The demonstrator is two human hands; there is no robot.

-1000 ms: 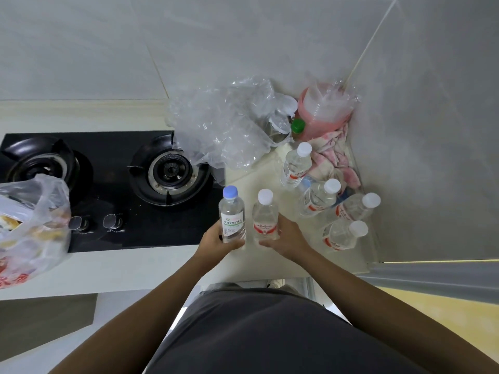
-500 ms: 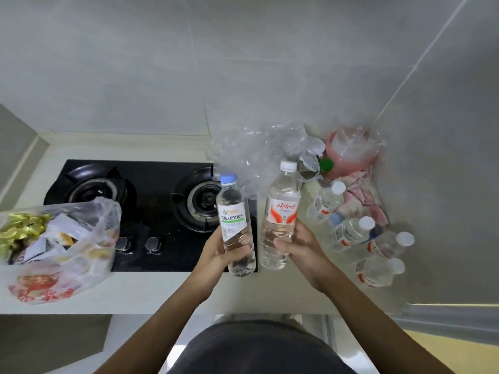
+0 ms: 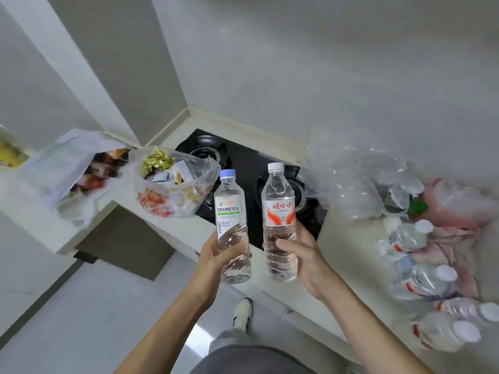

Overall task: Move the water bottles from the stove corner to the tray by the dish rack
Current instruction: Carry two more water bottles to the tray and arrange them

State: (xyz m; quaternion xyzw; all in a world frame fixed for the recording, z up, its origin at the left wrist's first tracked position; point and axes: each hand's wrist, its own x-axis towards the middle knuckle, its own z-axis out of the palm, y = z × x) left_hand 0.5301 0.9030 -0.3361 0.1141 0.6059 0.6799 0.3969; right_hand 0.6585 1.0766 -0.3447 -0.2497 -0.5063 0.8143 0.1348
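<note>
- Left hand (image 3: 216, 255) wraps the blue-capped bottle (image 3: 231, 228); right hand (image 3: 305, 255) wraps the white-capped bottle (image 3: 279, 225), both upright in the air before the stove (image 3: 243, 163).
- Gripped low, either could tip or slip while turning.
- Four bottles (image 3: 421, 282) wait in the corner; tray unseen.

Both hands (image 3: 216, 255) (image 3: 305, 255) now hold their bottles (image 3: 232, 225) (image 3: 279, 220) lifted clear of the counter (image 3: 348, 252); view swings left.
</note>
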